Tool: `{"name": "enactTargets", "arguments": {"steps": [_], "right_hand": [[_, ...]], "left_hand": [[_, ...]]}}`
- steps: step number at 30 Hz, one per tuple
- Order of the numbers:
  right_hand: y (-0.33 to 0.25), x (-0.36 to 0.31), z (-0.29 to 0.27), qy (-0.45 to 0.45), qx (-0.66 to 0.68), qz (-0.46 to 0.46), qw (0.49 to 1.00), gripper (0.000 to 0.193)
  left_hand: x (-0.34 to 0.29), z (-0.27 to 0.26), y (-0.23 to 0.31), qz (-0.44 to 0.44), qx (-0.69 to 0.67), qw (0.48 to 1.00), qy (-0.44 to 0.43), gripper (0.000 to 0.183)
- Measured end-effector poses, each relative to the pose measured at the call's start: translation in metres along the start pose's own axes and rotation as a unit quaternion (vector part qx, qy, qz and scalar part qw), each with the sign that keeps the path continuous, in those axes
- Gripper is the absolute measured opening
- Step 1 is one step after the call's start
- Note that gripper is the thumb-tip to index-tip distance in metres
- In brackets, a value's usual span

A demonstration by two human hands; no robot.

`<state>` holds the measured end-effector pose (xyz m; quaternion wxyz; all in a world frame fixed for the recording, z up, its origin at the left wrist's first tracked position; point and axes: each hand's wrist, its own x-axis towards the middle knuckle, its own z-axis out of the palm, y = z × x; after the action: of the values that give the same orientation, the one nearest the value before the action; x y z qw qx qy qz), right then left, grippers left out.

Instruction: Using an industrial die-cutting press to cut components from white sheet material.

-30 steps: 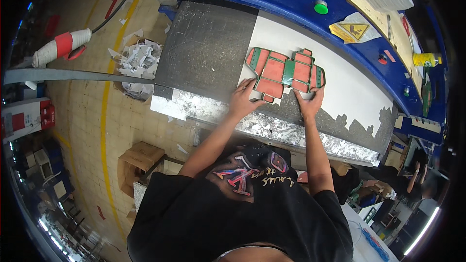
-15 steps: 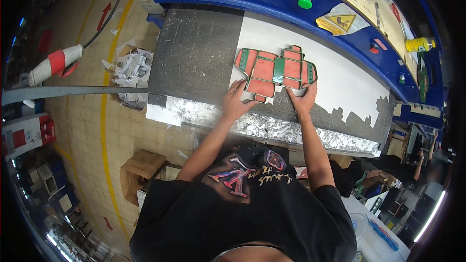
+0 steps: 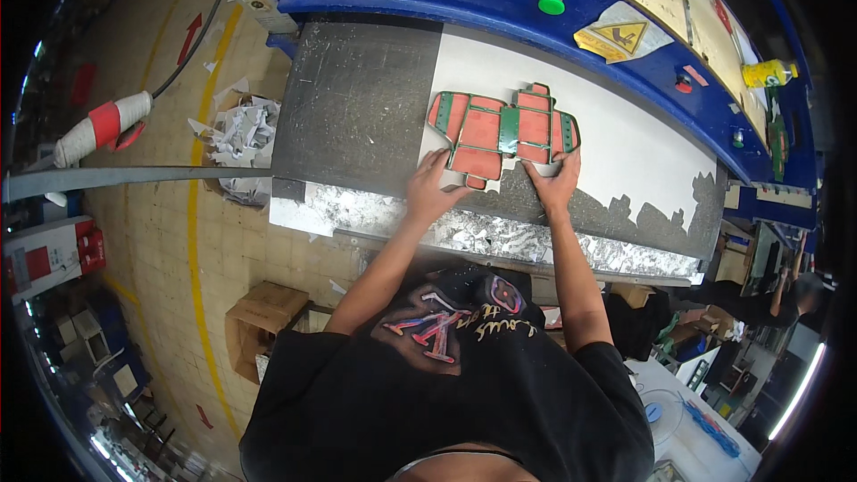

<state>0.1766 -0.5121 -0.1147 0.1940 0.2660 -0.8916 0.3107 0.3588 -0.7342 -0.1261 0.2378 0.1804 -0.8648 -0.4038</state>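
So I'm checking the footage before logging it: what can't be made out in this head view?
- Fingertips of the left hand and right hand: tucked at the edge of the red-and-green carton blank.
- Blank's print: too small.
- Scrap pile pieces: too small.
- Person at right: bent by the rim.

I see a flat carton blank (image 3: 503, 129) lying on the table (image 3: 357, 116), my 2 hands at its near edge: left hand (image 3: 431, 187) at its left, right hand (image 3: 555, 183) at its right. A scrap pile (image 3: 239, 132) sits on the floor left of the table.
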Motion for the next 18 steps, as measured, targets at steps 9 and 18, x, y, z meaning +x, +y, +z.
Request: {"name": "enactTargets", "arguments": {"steps": [9,18], "right_hand": [[-0.0022,0.0016,0.0001,-0.007,0.049,0.044,0.998,0.06],[0.0026,-0.0003,0.0006,-0.05,0.059,0.117,0.99,0.06]], "left_hand": [[0.0009,-0.0014,0.0031,-0.003,-0.001,1.0,0.019,0.086],[0.0001,-0.0004,-0.0007,0.003,-0.008,1.0,0.008,0.084]]}}
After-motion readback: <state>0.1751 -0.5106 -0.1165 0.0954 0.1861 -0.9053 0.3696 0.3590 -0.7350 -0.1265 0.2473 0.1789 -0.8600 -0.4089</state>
